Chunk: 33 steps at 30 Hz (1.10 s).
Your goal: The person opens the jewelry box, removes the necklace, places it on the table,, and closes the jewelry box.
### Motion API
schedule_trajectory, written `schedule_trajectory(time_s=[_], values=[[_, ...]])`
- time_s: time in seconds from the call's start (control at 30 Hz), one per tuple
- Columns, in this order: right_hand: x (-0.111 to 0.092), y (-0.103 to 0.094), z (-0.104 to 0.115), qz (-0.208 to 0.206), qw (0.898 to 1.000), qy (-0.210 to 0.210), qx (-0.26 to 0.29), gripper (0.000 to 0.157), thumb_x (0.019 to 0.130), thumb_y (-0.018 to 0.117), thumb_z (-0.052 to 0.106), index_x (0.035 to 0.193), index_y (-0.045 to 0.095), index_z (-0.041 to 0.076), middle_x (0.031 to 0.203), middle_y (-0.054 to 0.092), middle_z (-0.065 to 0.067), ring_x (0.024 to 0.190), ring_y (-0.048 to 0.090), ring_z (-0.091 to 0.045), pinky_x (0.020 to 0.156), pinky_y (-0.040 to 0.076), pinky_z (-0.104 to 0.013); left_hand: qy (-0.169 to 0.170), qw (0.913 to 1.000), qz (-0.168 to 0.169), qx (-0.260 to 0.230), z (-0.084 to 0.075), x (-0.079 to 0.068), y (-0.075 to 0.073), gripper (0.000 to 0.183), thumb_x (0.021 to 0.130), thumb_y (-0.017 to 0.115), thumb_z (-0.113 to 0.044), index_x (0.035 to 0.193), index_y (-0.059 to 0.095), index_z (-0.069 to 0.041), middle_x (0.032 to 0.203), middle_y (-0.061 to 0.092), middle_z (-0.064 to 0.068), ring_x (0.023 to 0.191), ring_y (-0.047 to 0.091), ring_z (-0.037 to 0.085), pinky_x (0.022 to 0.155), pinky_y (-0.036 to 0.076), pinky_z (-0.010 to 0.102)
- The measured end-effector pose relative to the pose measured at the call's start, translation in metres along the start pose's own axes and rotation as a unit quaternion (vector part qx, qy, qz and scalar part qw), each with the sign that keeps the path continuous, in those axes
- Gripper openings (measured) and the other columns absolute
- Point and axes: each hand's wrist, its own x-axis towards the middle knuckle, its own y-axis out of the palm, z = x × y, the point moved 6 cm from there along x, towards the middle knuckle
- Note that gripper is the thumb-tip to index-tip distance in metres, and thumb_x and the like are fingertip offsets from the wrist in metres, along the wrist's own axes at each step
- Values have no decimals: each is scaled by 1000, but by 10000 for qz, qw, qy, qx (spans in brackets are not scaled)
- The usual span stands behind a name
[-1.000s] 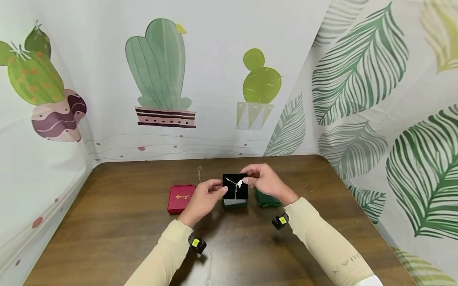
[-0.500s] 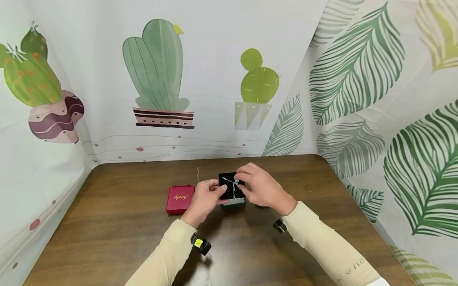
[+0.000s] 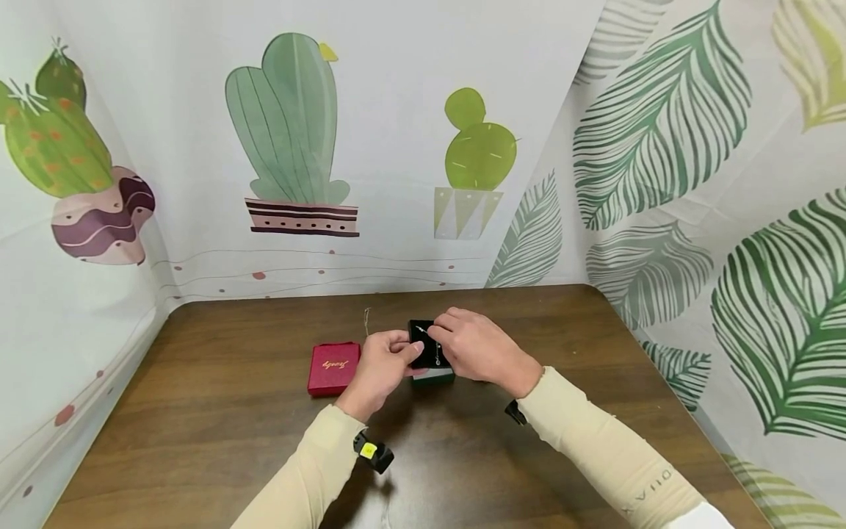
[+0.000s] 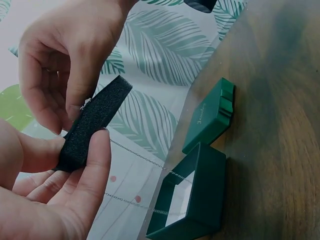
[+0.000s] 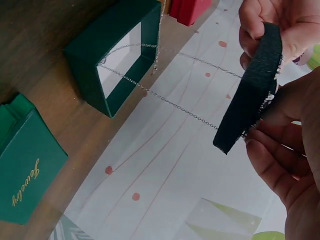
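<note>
A black foam jewelry pad (image 4: 95, 122) is pinched between the thumb and fingers of my left hand (image 3: 383, 361), above the open green box (image 5: 112, 55). A silver necklace lies across the pad's face, and its chain (image 5: 170, 102) hangs behind the pad down into the box. My right hand (image 3: 481, 344) has curled fingers at the pad's face, pinching the necklace at its pendant (image 4: 86, 103). Those fingers cover most of the pendant in the head view. The green lid (image 4: 210, 117), marked with gold lettering, stands beside the box.
A red jewelry box (image 3: 333, 369) sits left of the hands on the brown wooden table (image 3: 218, 411). Behind it lies a thin gold chain (image 3: 367, 317). Patterned cloth (image 3: 396, 147) hangs along the table's back and sides.
My right hand has moved left over the pad, from its right edge to the pendant, and now hides the green lid in the head view. The left hand keeps its hold on the pad.
</note>
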Motion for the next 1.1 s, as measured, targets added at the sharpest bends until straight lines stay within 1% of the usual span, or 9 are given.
schedule_trajectory(time_s=[0.17, 0.3, 0.5, 0.67, 0.77, 0.9, 1.0, 1.1], values=[[0, 3, -3, -96, 9999, 61, 59, 18, 83, 72, -2, 97, 72, 9, 95, 70, -1, 91, 62, -19, 91, 56, -30, -18, 10000, 28, 0, 0, 1, 0, 29, 100, 66, -4, 128, 68, 5, 121, 74, 24, 101, 77, 26, 83, 64, 42], [1, 4, -7, -194, 9991, 167, 337, 20, 83, 74, -4, 98, 73, 9, 96, 70, -1, 91, 62, -18, 87, 57, -29, -72, 10000, 3, 38, 1, 2, -1, 30, 100, 66, -4, 129, 68, 4, 123, 74, 24, 102, 77, 26, 83, 64, 41], [2, 2, -12, -330, 9969, 288, 649, 19, 83, 80, -1, 98, 74, 9, 97, 70, -1, 92, 64, -17, 85, 59, -29, -138, 9999, -35, 20, 2, 3, -2, 31, 100, 67, -5, 129, 68, 5, 124, 73, 25, 102, 77, 28, 83, 64, 41], [5, -2, -16, -478, 9954, 284, 778, 19, 84, 76, -7, 96, 74, 7, 95, 71, -3, 90, 66, -18, 83, 60, -29, -193, 9998, -21, -46, 2, 3, -2, 30, 100, 67, -5, 129, 68, 5, 123, 73, 26, 103, 77, 31, 83, 64, 42], [7, -5, -19, -576, 9942, 266, 866, 20, 84, 73, -11, 95, 74, 6, 93, 72, -3, 89, 67, -19, 83, 61, -30, -158, 9999, 22, -34, 3, 4, -1, 30, 101, 66, -4, 128, 67, 7, 123, 72, 27, 104, 77, 32, 84, 63, 46], [10, -10, -23, -657, 9927, 255, 981, 21, 84, 72, -12, 94, 73, 6, 93, 71, -3, 88, 68, -19, 83, 61, -31, -143, 9999, 78, -14, 5, 3, 0, 28, 101, 65, -3, 126, 67, 9, 120, 72, 29, 103, 77, 32, 86, 62, 49], [11, -13, -25, -675, 9922, 267, 1014, 21, 84, 72, -12, 95, 73, 6, 94, 72, -4, 90, 70, -20, 84, 61, -33, -140, 9998, 106, -6, 6, 3, 1, 27, 100, 65, -2, 124, 68, 10, 118, 73, 30, 102, 77, 32, 85, 62, 49], [13, -15, -27, -678, 9920, 263, 1028, 23, 84, 70, -14, 96, 73, 5, 94, 73, -4, 91, 71, -20, 84, 62, -33, -99, 9999, 125, 49, 5, 2, 2, 24, 100, 66, -2, 120, 69, 11, 112, 74, 28, 98, 77, 29, 83, 63, 48]])
